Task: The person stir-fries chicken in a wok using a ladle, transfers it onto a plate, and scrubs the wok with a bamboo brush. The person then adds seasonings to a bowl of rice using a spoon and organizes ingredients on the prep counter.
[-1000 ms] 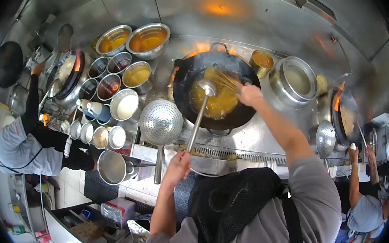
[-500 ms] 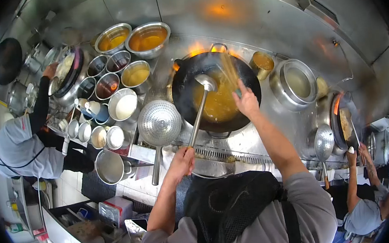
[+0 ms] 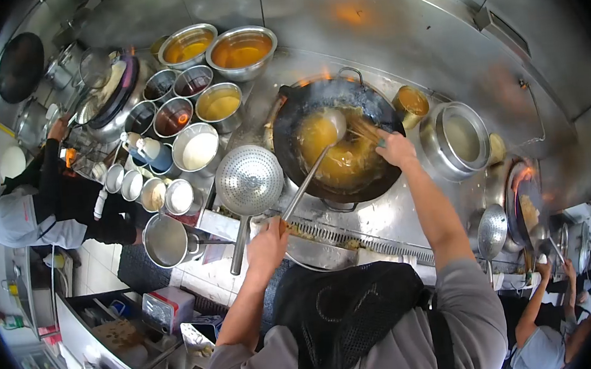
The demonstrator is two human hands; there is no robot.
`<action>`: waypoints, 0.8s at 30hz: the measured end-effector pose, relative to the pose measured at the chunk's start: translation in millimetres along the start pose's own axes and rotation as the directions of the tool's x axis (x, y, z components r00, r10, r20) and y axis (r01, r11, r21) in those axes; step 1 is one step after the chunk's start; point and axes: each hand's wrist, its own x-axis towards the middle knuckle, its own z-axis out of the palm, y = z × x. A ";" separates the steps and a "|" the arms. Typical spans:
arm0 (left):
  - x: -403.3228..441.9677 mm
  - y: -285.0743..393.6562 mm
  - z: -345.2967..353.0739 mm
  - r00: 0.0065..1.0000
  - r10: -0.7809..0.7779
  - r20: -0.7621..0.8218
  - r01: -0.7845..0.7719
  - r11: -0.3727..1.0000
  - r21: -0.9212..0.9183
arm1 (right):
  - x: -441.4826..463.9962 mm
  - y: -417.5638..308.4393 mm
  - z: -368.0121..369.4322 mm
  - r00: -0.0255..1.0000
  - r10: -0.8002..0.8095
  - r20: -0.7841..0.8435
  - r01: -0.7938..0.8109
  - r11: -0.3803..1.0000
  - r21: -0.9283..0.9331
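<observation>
A large black wok [image 3: 377, 107] sits over flames, with yellowish-brown liquid [image 3: 345, 169] in its bottom. My left hand [image 3: 267, 247] is closed round the long handle of a steel ladle [image 3: 313, 173]; the ladle's bowl is in the wok, at the liquid's left side. In my right hand [image 3: 397, 149], at the wok's right side, is a bamboo wok brush [image 3: 367, 132] held by its bound end. Its bristles point left, down into the wok near the ladle bowl. A perforated strainer [image 3: 250, 180] lies just left of the ladle handle.
Left of the wok stand metal bowls of orange liquid [image 3: 242, 51], several sauce pots [image 3: 219, 105] and a saucepan [image 3: 165, 241]. To its right are a small pot [image 3: 411, 102] and stacked pans [image 3: 454, 137]. Co-workers [image 3: 31, 218] cook at woks on both sides.
The ladle bowl has dipped into the liquid. The brush, blurred and raised before, has come lower and now lies slanted in the wok. My view has shifted slightly.
</observation>
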 end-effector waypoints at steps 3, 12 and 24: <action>1.8 -3.6 1.9 0.999 0.042 -0.006 -0.036 0.918 0.395 | 2.6 18.1 9.0 0.929 0.102 -0.355 0.009 0.955 0.298; -0.1 -36.0 31.2 0.855 -0.053 0.515 0.402 0.696 -0.595 | -27.4 28.0 -53.6 0.766 0.379 -0.520 0.152 0.678 0.719; 0.2 -34.9 -13.4 0.971 0.185 -0.154 -0.189 0.982 -0.008 | -78.9 86.9 -168.1 0.605 0.027 -0.795 0.342 0.894 0.290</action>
